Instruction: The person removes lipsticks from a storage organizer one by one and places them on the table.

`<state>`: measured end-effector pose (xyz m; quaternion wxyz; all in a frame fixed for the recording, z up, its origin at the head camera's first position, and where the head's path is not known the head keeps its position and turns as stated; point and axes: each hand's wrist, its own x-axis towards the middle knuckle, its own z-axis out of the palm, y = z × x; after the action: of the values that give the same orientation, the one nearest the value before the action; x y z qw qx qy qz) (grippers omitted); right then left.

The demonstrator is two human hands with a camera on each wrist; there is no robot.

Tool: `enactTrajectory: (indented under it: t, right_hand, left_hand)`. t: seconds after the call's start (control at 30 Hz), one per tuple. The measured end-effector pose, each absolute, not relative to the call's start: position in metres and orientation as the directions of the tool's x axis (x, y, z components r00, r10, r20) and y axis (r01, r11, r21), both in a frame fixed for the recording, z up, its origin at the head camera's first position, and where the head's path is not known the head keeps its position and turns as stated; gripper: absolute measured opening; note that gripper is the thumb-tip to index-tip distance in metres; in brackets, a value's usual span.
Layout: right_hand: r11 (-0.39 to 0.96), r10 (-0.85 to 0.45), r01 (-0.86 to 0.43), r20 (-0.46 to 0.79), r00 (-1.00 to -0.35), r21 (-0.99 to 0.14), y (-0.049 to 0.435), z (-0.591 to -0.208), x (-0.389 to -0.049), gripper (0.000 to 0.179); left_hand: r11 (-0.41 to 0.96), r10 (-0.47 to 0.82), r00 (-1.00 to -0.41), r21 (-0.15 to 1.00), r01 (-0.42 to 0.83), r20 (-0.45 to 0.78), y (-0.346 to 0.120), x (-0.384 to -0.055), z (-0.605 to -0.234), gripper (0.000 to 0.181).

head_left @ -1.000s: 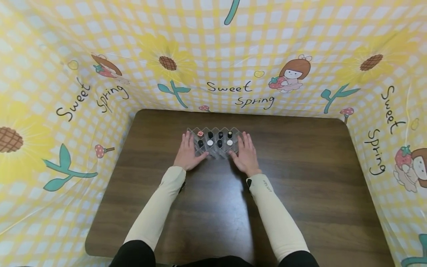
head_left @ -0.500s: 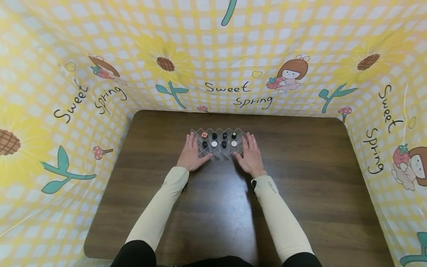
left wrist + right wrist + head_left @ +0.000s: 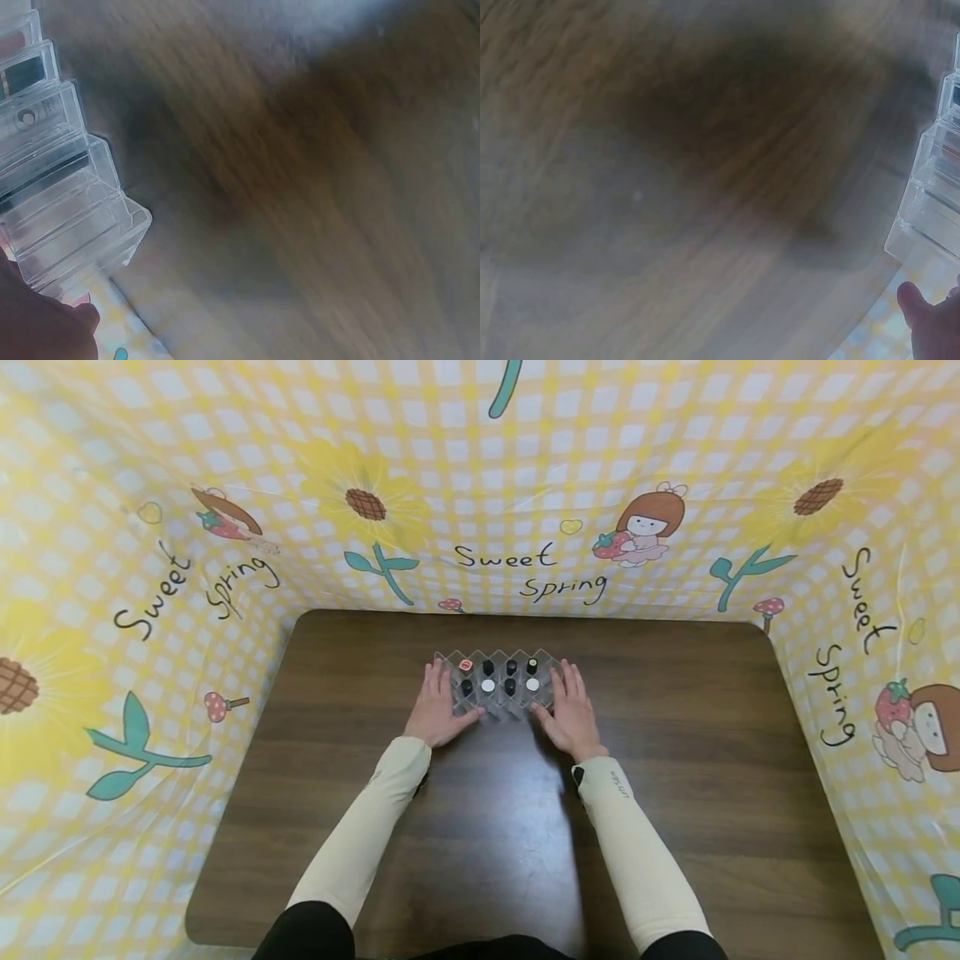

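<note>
A clear plastic organizer (image 3: 501,712) with zigzag compartments stands on the table, towards its back edge. Several small upright tubes with black or white caps, and one with a red top, fill some of its slots; they look like lipsticks. My left hand (image 3: 437,712) lies against its left end, fingers straight and thumb spread towards the front. The right hand (image 3: 572,713) mirrors this at the right end. In the left wrist view, the left hand (image 3: 41,326) is beside the organizer's clear wall (image 3: 82,217). The right wrist view shows the right thumb (image 3: 913,304) near the other end.
The brown wooden table (image 3: 675,760) has rounded corners and reflects light in front of the organizer. A yellow checked cloth (image 3: 510,493) with flowers and cartoon prints hangs along the back and both sides.
Both hands and the organizer between them have shifted a little to the right across the table. The head view has turned slightly too.
</note>
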<state>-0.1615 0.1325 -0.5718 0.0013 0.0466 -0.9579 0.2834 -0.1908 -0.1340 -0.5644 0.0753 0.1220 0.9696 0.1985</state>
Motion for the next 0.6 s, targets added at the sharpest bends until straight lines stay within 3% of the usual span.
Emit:
enactTrajectory:
  t: [0.6]
  right_hand:
    - [0.829,-0.08,-0.091,0.044,-0.996,-0.552,0.154,-0.574,-0.154,0.078]
  left_hand:
    - [0.873,0.269,-0.962,0.434,0.225,-0.043,-0.111,-0.182,-0.57,0.106]
